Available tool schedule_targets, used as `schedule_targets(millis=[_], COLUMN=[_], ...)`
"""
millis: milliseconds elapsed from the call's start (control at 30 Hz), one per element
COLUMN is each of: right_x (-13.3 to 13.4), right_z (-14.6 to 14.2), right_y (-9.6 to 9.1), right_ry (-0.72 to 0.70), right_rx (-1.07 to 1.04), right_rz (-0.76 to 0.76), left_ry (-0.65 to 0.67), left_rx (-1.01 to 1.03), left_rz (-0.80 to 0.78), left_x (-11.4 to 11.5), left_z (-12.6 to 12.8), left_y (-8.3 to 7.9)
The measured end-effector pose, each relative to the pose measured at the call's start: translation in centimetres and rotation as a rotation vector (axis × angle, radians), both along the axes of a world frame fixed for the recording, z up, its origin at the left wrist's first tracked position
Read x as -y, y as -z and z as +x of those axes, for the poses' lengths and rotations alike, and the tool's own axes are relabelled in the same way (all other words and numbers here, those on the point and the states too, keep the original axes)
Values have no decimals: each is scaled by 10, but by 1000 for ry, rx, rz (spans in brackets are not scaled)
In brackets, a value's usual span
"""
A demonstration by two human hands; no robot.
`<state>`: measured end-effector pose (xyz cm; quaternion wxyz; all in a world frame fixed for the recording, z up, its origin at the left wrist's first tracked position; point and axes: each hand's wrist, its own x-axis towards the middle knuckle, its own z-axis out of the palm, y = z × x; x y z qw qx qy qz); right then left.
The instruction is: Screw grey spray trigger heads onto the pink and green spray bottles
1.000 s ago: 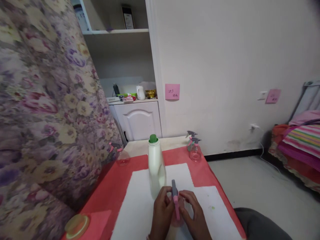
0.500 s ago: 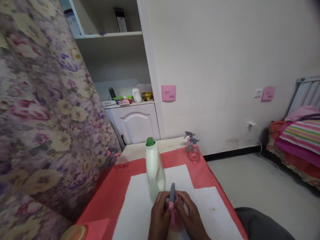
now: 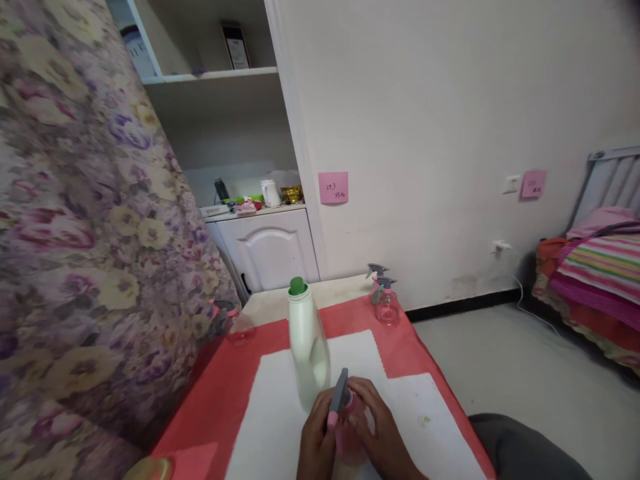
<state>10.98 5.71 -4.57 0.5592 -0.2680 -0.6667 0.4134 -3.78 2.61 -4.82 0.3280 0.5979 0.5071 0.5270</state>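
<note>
A small spray bottle with a clear pink body and a grey trigger head stands in front of me over the white paper. My left hand is closed against the left side of its trigger head, by the pink nozzle. My right hand wraps the neck and upper body from the right. Its lower part is partly hidden by my hands. Just beyond my left hand stands a tall pale green jug with a handle opening and a green piece in its mouth.
White paper covers part of the red tablecloth. More spray bottles stand at the far right and the far left. A round gold-coloured lid lies at the near left, beside the floral curtain.
The trigger head has turned so that its pink nozzle points further left. Both hands keep their hold, and the view has shifted slightly.
</note>
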Motion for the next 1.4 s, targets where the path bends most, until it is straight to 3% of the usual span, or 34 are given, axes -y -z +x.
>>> schedule_targets(millis=[233,500,667,833,1000,1100,1200,1400], right_x=[-4,-3,1,-1,-2,-2,-2,1], right_z=[2,-7,-14,-16,-7,-2,-3,-13], right_y=[-8,-7,-9,-4,-1,-2,-1,3], right_ry=[-86,6,137,148,78,81,111,159], right_rx=[14,-47,-27,-16,52,80,71,25], right_rz=[-48,-182,-243,-186,-44,39,20,-101], left_ry=[-20,-334,-469,-326,-253,-243,-258,-378], left_rx=[24,95,71,-172,-203,-193,-195,51], left_rz=[-34,-137,19,38,-12,-32,-25,-106], left_x=[5,23,27,17,3,-6,-13,0], left_z=[1,3,6,-3,-9,-7,-4,7], left_y=[0,-13,-8,-7,-16,-24,-27,-14])
